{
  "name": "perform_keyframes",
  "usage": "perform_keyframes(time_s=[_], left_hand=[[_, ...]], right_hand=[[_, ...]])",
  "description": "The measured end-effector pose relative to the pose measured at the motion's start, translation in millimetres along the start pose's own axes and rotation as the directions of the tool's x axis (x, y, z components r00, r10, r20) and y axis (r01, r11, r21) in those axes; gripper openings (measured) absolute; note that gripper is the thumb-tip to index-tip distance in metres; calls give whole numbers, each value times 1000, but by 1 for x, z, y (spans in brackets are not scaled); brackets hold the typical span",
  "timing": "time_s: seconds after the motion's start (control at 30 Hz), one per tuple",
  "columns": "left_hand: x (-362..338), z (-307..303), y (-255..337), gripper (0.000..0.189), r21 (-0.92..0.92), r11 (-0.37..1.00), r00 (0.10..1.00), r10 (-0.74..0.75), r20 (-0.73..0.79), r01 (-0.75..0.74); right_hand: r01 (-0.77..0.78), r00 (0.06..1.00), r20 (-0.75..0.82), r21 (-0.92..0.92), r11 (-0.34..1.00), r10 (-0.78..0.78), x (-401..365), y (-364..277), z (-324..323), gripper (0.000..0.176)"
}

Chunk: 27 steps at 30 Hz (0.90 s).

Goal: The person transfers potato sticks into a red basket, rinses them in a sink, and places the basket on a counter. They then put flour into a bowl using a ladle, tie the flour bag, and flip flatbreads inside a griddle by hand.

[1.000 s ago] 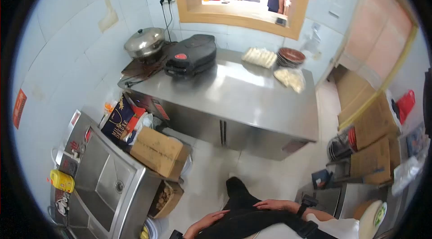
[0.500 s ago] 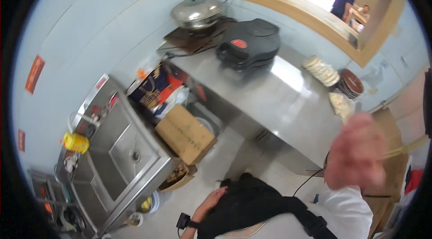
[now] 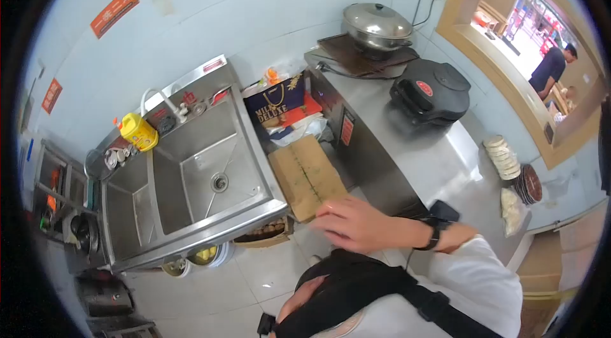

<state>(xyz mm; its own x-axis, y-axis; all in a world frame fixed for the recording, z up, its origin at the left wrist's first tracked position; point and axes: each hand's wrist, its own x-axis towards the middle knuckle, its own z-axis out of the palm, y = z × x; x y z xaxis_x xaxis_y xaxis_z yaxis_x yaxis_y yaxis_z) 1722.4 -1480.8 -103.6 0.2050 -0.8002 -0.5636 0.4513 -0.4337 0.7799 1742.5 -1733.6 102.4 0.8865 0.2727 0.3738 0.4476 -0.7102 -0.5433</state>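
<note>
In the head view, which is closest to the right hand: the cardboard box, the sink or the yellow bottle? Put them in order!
From the right hand:
1. cardboard box, just to its upper left.
2. sink, further left.
3. yellow bottle, on the sink's far left edge.

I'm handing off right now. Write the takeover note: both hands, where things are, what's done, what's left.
Right hand: open, holding nothing, beside the near corner of the cardboard box.
Left hand: low against the black bag, mostly hidden; grip unclear.
Things: sink left of the box; lidded pot and black griddle on the counter.
Done: nothing picked up.
Left: pot and griddle untouched by either hand.
</note>
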Motion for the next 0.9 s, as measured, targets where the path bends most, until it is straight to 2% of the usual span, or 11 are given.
perform_keyframes(time_s=[0.07, 0.13, 0.27, 0.5, 0.57, 0.63, 0.67, 0.73, 0.77, 0.83, 0.9], left_hand=[[-11, -6, -21, 45, -183, 979, 994, -102, -49, 92], [-28, -22, -59, 47, -399, 917, 940, -112, -323, -28], [-53, -35, -50, 47, -365, 931, 755, -254, -604, 21], [11, -30, 48, 42, -254, 967, 853, -104, -511, -34], [43, -15, 83, 37, -237, 970, 889, -67, -454, -48], [62, 12, 138, 45, -146, 988, 958, 11, -285, -55], [80, 11, 148, 60, -114, 993, 994, 15, -106, -27], [126, 19, 146, 55, -68, 998, 996, 6, -92, -12], [144, 29, 158, 54, -69, 997, 997, 13, -81, -19], [184, 39, 189, 54, -1, 1000, 1000, -10, -1, 10], [212, 43, 206, 54, 58, 997, 996, -46, 71, 42]], right_hand=[[-108, 994, -30, 27, 994, 109, -19, 58, 39, 20], [-316, 944, -66, 100, 944, 323, -25, 89, 42, 18], [-379, 915, -194, -108, 919, 354, -23, 124, 13, 16], [-647, 736, -437, -231, 727, 516, -91, 214, -109, 25], [-802, 558, -674, -287, 524, 485, -136, 276, -150, 33], [-964, 253, -800, -164, 208, 544, -180, 328, -194, 45], [-969, 233, -817, -152, 193, 528, -208, 360, -218, 45], [-997, -34, -761, -16, -72, 647, -255, 413, -266, 54], [-996, -54, -774, -2, -87, 631, -271, 432, -288, 54], [-947, -312, -741, 291, -134, 595, -292, 456, -313, 52], [-932, -333, -683, 341, -119, 650, -318, 481, -330, 50]])
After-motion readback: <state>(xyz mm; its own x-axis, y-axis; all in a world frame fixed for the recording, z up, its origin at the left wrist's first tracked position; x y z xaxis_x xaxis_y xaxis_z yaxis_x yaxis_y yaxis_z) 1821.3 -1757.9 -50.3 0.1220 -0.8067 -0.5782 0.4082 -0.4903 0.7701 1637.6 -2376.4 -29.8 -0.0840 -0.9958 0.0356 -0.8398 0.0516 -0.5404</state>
